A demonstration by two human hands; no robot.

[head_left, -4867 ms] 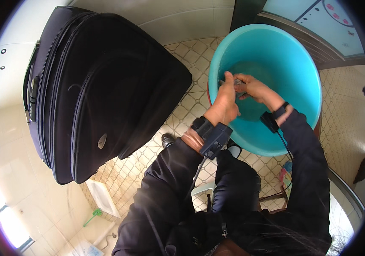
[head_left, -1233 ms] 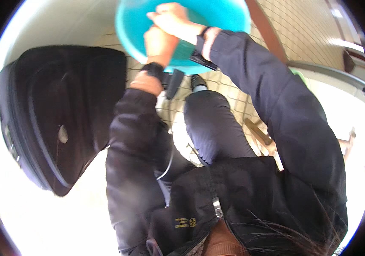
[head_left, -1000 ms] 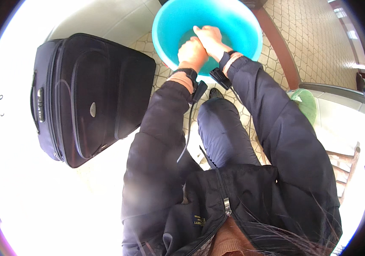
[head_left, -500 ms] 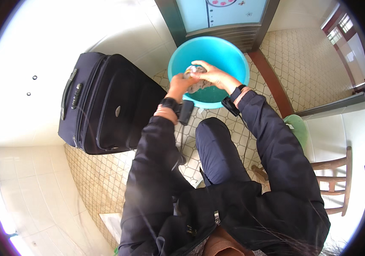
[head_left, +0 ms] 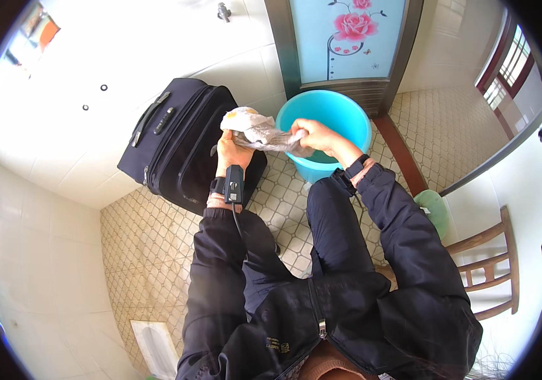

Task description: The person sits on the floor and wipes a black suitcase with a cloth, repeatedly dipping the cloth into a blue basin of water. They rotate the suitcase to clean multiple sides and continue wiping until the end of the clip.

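A pale, wet-looking cloth [head_left: 260,131] with a yellow-orange patch stretches between my two hands, bunched and slightly twisted. My left hand [head_left: 233,154] grips its left end, left of the tub and in front of the suitcase. On the other side, my right hand [head_left: 321,137] is closed round the cloth's right part, above the turquoise tub [head_left: 331,106]. A short end of the fabric hangs below my right fist over the near rim. The tub stands on the tiled floor, and my hand and the cloth hide part of its inside.
A black suitcase [head_left: 185,142] leans at the left by the white tiled wall. Behind the tub is a door [head_left: 350,60] with a pink rose print. To the right are a green stool-like object [head_left: 434,212] and a wooden chair [head_left: 489,272]. A white floor basin [head_left: 155,345] lies lower left.
My hands were close together over the tub with the cloth bunched between them. Now my left hand has moved left past the rim, and the cloth is drawn out. The view has shifted too.
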